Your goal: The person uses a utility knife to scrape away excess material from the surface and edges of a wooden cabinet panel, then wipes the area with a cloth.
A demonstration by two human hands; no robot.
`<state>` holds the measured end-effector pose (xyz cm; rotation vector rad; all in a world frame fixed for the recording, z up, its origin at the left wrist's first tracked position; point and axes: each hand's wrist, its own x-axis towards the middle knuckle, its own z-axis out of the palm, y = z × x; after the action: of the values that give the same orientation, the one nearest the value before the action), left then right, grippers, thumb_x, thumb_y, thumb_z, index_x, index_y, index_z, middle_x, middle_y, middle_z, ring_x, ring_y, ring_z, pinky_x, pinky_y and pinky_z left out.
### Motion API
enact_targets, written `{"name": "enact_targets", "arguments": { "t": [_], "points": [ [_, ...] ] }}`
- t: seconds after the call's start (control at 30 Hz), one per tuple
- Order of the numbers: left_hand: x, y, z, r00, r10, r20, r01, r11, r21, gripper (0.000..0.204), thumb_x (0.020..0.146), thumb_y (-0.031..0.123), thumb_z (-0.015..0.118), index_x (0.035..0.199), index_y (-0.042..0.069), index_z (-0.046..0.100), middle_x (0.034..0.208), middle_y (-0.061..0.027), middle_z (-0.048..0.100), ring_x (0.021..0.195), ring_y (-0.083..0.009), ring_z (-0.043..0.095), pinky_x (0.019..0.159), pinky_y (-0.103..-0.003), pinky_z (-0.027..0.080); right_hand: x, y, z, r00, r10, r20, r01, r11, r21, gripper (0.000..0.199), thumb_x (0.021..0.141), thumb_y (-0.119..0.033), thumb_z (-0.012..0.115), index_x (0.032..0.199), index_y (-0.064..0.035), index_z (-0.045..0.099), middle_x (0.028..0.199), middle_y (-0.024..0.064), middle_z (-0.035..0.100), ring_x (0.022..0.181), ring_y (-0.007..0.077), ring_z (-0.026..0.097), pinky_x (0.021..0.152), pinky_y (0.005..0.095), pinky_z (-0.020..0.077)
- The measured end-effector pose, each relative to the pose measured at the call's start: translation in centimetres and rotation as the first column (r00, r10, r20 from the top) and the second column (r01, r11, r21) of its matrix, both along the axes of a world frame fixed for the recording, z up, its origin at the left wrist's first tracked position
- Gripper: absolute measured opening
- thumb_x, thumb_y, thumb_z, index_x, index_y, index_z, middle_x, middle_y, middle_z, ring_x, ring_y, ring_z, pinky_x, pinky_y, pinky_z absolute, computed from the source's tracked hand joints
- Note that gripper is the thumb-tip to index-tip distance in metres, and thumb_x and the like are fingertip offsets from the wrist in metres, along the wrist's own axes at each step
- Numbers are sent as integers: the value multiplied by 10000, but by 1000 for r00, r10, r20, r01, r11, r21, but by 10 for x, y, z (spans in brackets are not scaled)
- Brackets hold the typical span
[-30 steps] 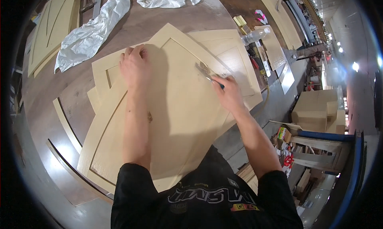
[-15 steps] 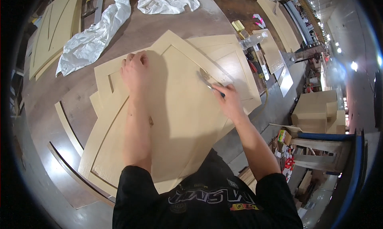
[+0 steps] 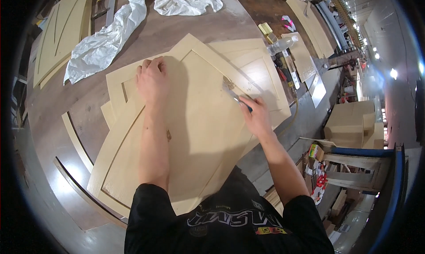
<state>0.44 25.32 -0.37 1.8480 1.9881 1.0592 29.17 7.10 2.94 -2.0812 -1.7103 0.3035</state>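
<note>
Both hands have barely shifted on the top panel (image 3: 186, 134): left hand (image 3: 152, 79) still pressed flat near its far edge, right hand (image 3: 256, 116) gripping the scraper (image 3: 232, 93), blade working the groove.

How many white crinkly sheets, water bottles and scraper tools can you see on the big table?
White crumpled sheets: 2 (the other is further back)
Clear plastic bottle: 1
Putty knife, held in the right hand: 1
Total: 4
</note>
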Motion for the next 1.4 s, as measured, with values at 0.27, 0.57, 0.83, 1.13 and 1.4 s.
{"name": "enact_targets", "arguments": {
  "t": [0.27,0.57,0.83,1.13,1.4],
  "points": [
    [-3,4,-6,1000,11,-8,-11,1000,0,193,933,204,673,1076,165,797,1035,-10,719,973,-280,643,892,-442,507,-12,29,7,998,-47,37,51,994,-95,286,979,-260,733,1241,-152,772,919,126,598,870,307,617,796,407,517],
    [-3,1,-3,1000,-9,-12,9,1000,-1,200,945,208,692,1112,179,799,1084,5,735,997,-265,647,911,-430,501,-23,-4,15,994,105,-15,-105,995,2,294,969,-235,744,1247,-142,766,970,109,618,902,277,622,808,378,514],
    [-2,1,-1,1000,-14,-18,13,1000,-17,185,950,212,699,1101,169,797,1067,-12,732,988,-277,643,905,-433,503,-4,-7,12,997,51,50,-53,997,51,273,986,-235,731,1238,-138,770,966,128,638,924,295,637,838,377,518],
    [0,4,-4,1000,-25,-1,25,999,-25,184,958,210,684,1096,149,789,1036,-35,718,980,-297,636,909,-444,505,-4,-1,11,1000,11,-27,-12,999,-40,263,1002,-245,710,1227,-122,769,942,155,641,853,320,633,797,403,521],
    [-4,2,-1,999,-36,-19,36,999,-14,208,972,234,668,1118,146,788,1026,-48,719,964,-307,631,911,-456,504,-19,5,23,999,-20,-47,18,999,-50,254,1004,-241,699,1203,-100,769,955,193,644,860,359,643,776,436,527]
  ]
}}
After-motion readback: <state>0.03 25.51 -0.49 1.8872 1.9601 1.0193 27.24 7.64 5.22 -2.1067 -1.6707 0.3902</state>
